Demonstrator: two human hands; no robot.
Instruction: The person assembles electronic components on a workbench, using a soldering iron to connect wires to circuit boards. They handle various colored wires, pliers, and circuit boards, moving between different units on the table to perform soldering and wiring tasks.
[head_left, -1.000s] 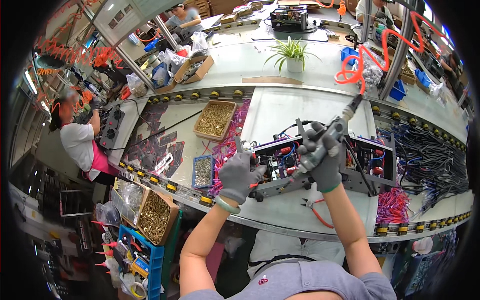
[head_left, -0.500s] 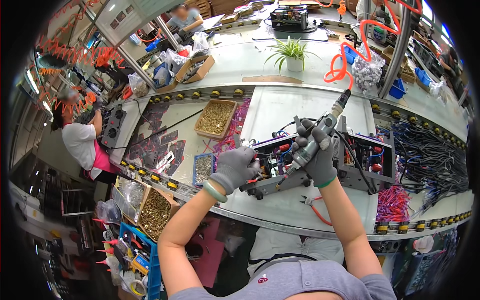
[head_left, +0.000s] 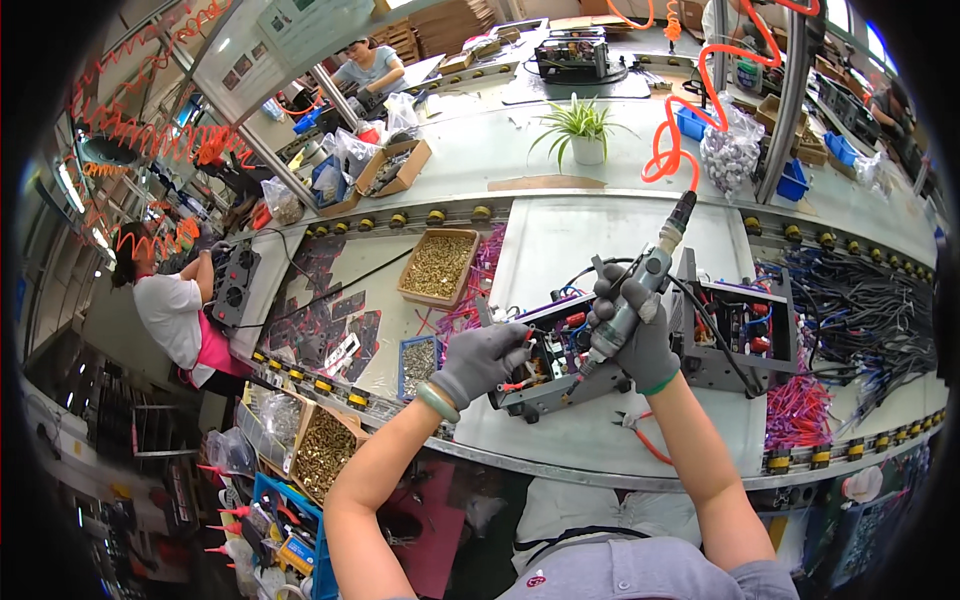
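My right hand (head_left: 645, 345), in a grey glove, grips a pneumatic screwdriver (head_left: 655, 268). Its tip points down and left over the open metal chassis (head_left: 560, 396) of an electronic unit with boards and wires inside. An orange coiled hose (head_left: 665, 140) runs up from the tool's rear. At the chassis's left end, my left hand (head_left: 480, 362), also gloved, has its thumb and fingers pinched together. Something small and red shows at the fingertips; what they hold is not clear. Just below lies a red-sleeved wire terminal (head_left: 514, 386).
A second open unit (head_left: 735, 365) stands to the right, beside purple-red wires (head_left: 795, 415) and black cables (head_left: 860, 310). Red-handled pliers (head_left: 650, 440) lie near the front edge. Left are a tray of brass parts (head_left: 438, 266) and a blue tray (head_left: 416, 366). Co-workers are beyond.
The whole view has shifted slightly, so the bench appears a little lower and further right. Both hands and the screwdriver keep about the same place over the chassis.
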